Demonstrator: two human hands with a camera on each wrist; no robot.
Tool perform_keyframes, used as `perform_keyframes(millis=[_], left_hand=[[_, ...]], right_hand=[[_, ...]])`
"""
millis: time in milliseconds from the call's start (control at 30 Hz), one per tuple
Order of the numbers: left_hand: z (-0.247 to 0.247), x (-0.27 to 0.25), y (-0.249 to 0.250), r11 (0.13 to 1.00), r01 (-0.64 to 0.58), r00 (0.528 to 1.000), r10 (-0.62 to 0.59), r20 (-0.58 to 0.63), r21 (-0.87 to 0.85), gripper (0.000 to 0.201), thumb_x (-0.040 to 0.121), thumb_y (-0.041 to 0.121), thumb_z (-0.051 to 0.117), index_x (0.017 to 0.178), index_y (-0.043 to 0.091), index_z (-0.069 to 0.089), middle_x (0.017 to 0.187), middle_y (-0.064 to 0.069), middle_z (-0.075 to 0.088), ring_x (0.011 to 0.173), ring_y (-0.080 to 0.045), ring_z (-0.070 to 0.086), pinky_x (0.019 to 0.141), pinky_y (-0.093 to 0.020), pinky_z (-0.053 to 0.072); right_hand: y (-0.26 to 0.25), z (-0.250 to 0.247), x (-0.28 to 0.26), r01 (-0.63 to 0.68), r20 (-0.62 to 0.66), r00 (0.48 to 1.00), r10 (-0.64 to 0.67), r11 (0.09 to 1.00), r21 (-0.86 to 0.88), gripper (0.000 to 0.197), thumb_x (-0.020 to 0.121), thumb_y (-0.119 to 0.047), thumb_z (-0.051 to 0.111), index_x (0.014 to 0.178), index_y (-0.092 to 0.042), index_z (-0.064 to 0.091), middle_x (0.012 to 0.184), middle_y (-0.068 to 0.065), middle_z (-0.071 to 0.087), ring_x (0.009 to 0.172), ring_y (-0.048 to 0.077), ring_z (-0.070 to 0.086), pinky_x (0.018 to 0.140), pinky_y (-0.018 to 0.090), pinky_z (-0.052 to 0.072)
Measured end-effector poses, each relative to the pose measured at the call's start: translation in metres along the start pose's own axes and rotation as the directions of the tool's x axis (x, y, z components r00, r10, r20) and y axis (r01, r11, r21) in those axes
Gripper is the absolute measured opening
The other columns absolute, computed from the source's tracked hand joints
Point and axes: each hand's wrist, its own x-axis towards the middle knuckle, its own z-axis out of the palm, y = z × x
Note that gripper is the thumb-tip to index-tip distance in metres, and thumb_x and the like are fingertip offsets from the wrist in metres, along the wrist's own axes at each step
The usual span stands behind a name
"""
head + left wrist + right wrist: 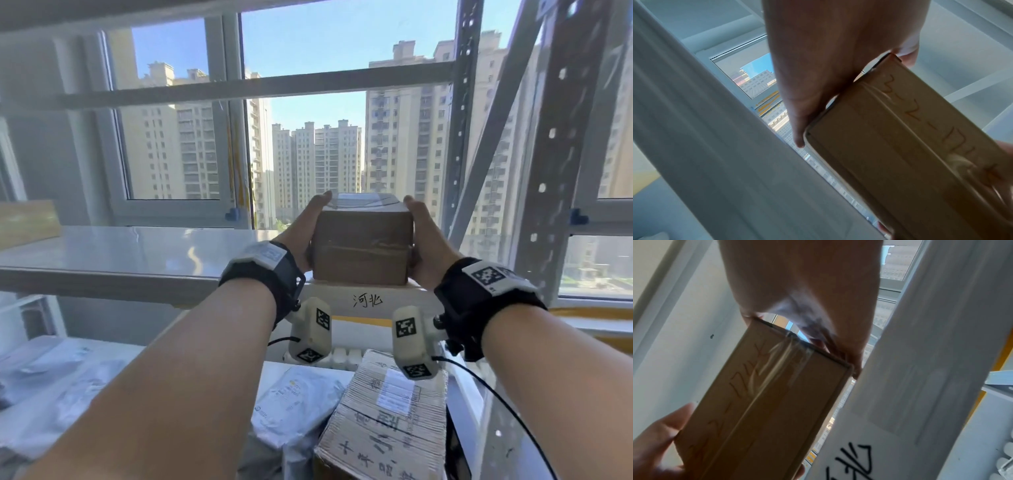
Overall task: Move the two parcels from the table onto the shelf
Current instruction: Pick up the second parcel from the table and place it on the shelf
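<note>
A brown cardboard parcel (361, 246) sealed with clear tape is held up at the front edge of the white shelf (120, 253). My left hand (305, 233) grips its left side, thumb over the top edge. On the opposite side my right hand (424, 236) grips it the same way. The left wrist view shows the parcel's (900, 154) written-on underside, with my left hand (828, 65) against its end. In the right wrist view a narrow gap separates the parcel (760, 410) from the shelf's front beam (910, 386). My right hand (801, 288) clasps its end.
A larger taped cardboard box (387, 421) and a grey mailer bag (298, 401) lie on the level below. A perforated metal upright (551, 154) rises just right of the parcel. The beam under the parcel carries a handwritten label (368, 300). Windows lie behind the shelf.
</note>
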Motion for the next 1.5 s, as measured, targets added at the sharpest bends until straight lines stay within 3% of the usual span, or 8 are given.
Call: perform_keyframes(millis=[200,500,700,933,1033,1100,1267,1500], left_hand=[[-0.009,0.014,-0.010,1.000,-0.012,1.000,0.012,0.020,-0.017,0.050,0.087,0.059,0.054,0.112,0.017,0.065,0.115,-0.015,0.064,0.105,-0.031,0.061,0.105,-0.054,0.044],[-0.003,0.029,-0.014,0.999,-0.024,0.999,0.025,-0.040,0.030,0.064,0.080,0.062,0.061,0.124,0.016,0.065,0.120,-0.017,0.068,0.106,-0.031,0.066,0.099,-0.055,0.049],[0.003,0.040,-0.015,0.997,-0.017,0.991,0.026,-0.129,0.076,0.081,0.071,0.072,0.061,0.127,0.014,0.063,0.118,-0.016,0.071,0.108,-0.032,0.069,0.095,-0.056,0.052],[0.001,0.044,-0.016,0.994,-0.019,0.989,0.034,-0.142,0.105,0.078,0.073,0.074,0.059,0.123,0.014,0.065,0.117,-0.016,0.072,0.109,-0.032,0.069,0.096,-0.055,0.052],[0.000,0.039,-0.018,0.991,-0.011,0.988,0.031,-0.150,0.136,0.069,0.072,0.077,0.054,0.108,0.019,0.068,0.117,-0.013,0.071,0.109,-0.030,0.068,0.099,-0.052,0.051],[-0.002,0.033,-0.021,0.987,0.009,0.984,0.020,-0.179,0.160,0.061,0.076,0.078,0.050,0.098,0.023,0.066,0.113,-0.009,0.070,0.111,-0.030,0.066,0.102,-0.048,0.050],[-0.005,0.003,-0.017,0.942,0.084,0.979,-0.017,-0.202,0.326,0.089,0.086,0.074,0.037,0.152,0.015,0.031,0.138,-0.020,0.049,0.132,-0.035,0.048,0.107,-0.041,0.038],[-0.020,-0.044,-0.010,0.701,0.053,0.980,0.099,-0.171,0.711,0.052,0.104,0.030,0.040,0.147,0.000,0.039,0.141,-0.022,0.050,0.130,-0.036,0.049,0.107,-0.039,0.040]], right_hand=[[0.004,0.005,0.005,0.010,-0.036,0.999,-0.011,0.999,-0.034,0.079,0.075,-0.080,0.049,0.125,-0.021,0.063,0.113,0.009,0.073,0.103,0.027,0.071,0.096,0.045,0.054],[0.004,0.001,0.011,-0.001,-0.106,0.994,-0.013,0.992,-0.128,0.080,0.064,-0.086,0.053,0.108,-0.021,0.065,0.111,0.008,0.073,0.104,0.029,0.070,0.096,0.049,0.054],[0.017,-0.011,0.039,0.005,-0.158,0.986,-0.045,0.970,-0.244,0.130,0.016,-0.101,0.047,0.110,-0.014,0.064,0.120,0.012,0.068,0.111,0.033,0.064,0.104,0.047,0.047],[0.016,-0.013,0.037,0.011,-0.125,0.991,-0.049,0.959,-0.282,0.092,0.032,-0.101,0.048,0.082,-0.023,0.060,0.112,0.011,0.070,0.107,0.032,0.065,0.102,0.049,0.048],[0.012,-0.016,0.028,0.019,-0.117,0.991,-0.057,0.952,-0.304,0.079,0.063,-0.086,0.050,0.097,-0.017,0.064,0.117,0.012,0.067,0.110,0.033,0.064,0.103,0.050,0.049],[0.012,-0.018,0.022,-0.013,-0.150,0.988,-0.044,0.932,-0.363,0.105,0.054,-0.089,0.047,0.123,-0.011,0.061,0.124,0.011,0.065,0.114,0.032,0.061,0.106,0.049,0.044],[0.009,0.000,-0.015,0.017,-0.153,0.981,-0.117,0.845,-0.535,0.091,0.089,-0.070,0.038,0.145,0.002,0.042,0.148,0.020,0.047,0.135,0.034,0.045,0.117,0.045,0.030],[0.013,0.024,-0.056,-0.063,-0.229,0.960,-0.160,0.674,-0.736,0.073,0.101,-0.054,0.031,0.147,0.002,0.039,0.151,0.019,0.044,0.139,0.033,0.041,0.111,0.038,0.031]])
